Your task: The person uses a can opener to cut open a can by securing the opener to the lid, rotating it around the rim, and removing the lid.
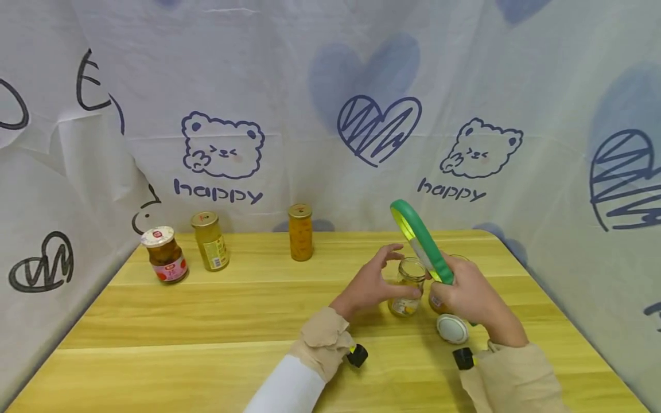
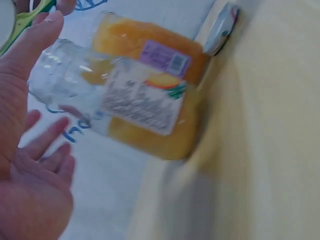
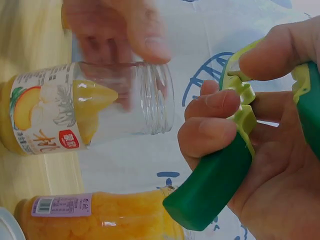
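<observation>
A lidless glass jar with yellow fruit and a peach label (image 1: 405,305) stands upright on the table. My left hand (image 1: 368,285) reaches beside it, thumb in front and fingers behind, spread and not closed round the glass; the left wrist view shows a gap between the fingers (image 2: 47,137) and the jar. My right hand (image 1: 472,292) grips a green and yellow jar opener (image 1: 419,238), raised at a slant beside the jar's mouth. Behind that hand, partly hidden, stands a second jar with orange contents and a purple label (image 3: 107,215). A white lid (image 1: 452,329) lies in front of it.
Three closed jars stand farther back: one with a white lid and pink label (image 1: 169,267), one with a yellowish filling (image 1: 212,244), and one with orange pieces (image 1: 300,236). A printed white cloth (image 1: 310,166) hangs behind the wooden table (image 1: 181,321) and along its sides.
</observation>
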A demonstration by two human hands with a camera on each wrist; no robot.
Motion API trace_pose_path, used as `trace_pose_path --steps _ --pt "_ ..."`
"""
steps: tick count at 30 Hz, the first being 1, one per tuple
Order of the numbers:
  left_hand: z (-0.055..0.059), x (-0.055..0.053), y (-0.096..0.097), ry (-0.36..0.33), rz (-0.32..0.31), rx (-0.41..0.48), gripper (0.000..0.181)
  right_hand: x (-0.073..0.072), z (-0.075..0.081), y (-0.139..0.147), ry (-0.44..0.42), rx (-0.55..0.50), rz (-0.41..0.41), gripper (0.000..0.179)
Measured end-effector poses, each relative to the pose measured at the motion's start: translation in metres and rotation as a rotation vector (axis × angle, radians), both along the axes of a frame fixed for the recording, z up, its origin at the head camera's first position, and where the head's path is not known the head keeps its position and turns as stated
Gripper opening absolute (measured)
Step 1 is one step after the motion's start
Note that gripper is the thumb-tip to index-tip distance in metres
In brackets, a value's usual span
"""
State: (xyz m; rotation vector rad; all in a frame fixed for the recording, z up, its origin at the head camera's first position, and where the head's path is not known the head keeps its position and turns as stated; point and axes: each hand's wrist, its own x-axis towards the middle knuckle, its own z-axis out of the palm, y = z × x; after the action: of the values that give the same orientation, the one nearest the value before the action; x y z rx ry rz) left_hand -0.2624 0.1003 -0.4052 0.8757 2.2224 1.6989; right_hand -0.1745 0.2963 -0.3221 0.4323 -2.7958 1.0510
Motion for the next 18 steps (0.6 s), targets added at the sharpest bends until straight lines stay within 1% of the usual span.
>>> trace_pose_path --steps 2,4,7,9,11,15,16,18 --pt "0.008 -0.001 -0.003 0.107 0.032 0.029 0.095 0.0 0.0 0.001 -0.01 -0.036 0.003 0.034" --pt "0.015 -0.001 -0.005 0.21 0.065 0.07 0.096 0.001 -0.001 0.002 -0.04 -0.096 0.026 0.024" --pt "0.026 0.002 -0.006 0.358 0.102 0.132 0.091 0.001 -0.002 0.002 -0.087 -0.184 0.067 0.02" --pt "0.032 0.005 -0.006 0.458 0.122 0.153 0.088 0.001 -0.002 0.003 -0.108 -0.238 0.099 0.018" --pt "0.037 0.009 -0.005 0.582 0.136 0.158 0.086 0.0 -0.003 0.003 -0.114 -0.277 0.128 0.015" --pt "0.047 0.015 -0.004 0.869 0.169 0.133 0.085 -0.001 -0.003 0.002 -0.111 -0.344 0.212 0.011" --pt "0.049 0.017 -0.004 0.93 0.183 0.124 0.085 -0.002 -0.003 0.001 -0.11 -0.352 0.231 0.011" --pt "0.051 0.019 -0.004 1.028 0.208 0.103 0.085 -0.003 -0.003 0.0 -0.107 -0.368 0.263 0.011"
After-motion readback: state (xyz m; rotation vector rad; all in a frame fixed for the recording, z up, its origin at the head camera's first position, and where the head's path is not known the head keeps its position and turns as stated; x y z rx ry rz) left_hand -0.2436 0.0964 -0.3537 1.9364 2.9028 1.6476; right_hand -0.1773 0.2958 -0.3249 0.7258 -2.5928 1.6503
